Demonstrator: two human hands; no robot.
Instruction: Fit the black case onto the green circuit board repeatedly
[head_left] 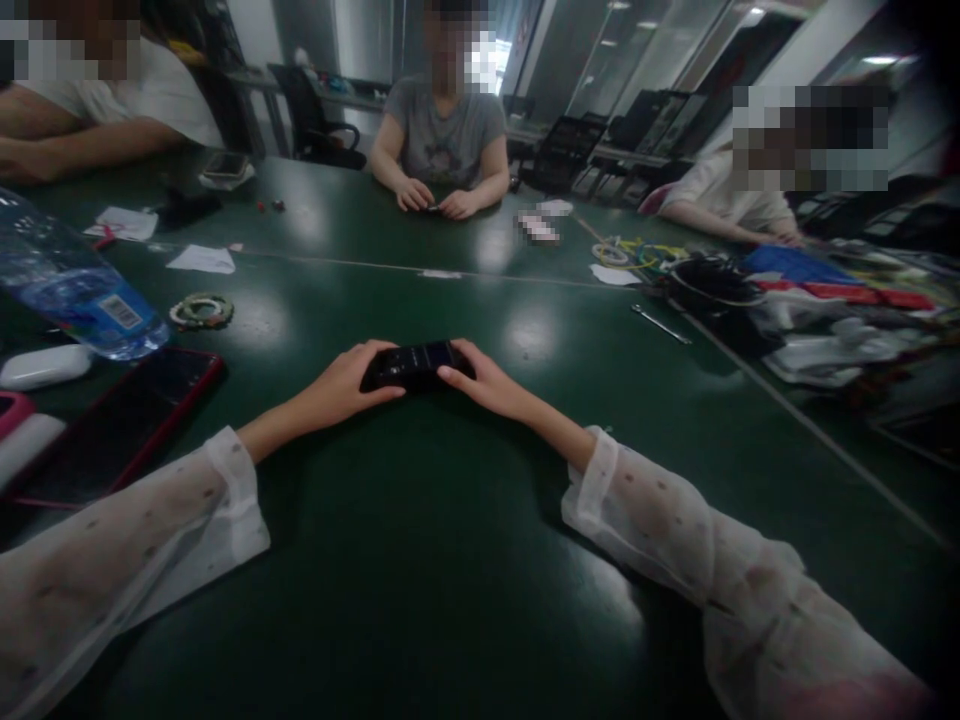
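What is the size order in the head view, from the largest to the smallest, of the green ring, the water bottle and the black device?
1. Water bottle, even cut off by the picture edge
2. Black device
3. Green ring

Sheer white long sleeves [660,515] with scattered small dark dots and broad, loose banded cuffs [234,485].

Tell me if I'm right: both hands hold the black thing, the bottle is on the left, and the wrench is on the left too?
Not quite: the head view shows the wrench on the right. The left hand and right hand do hold the black thing, and the bottle is on the left.
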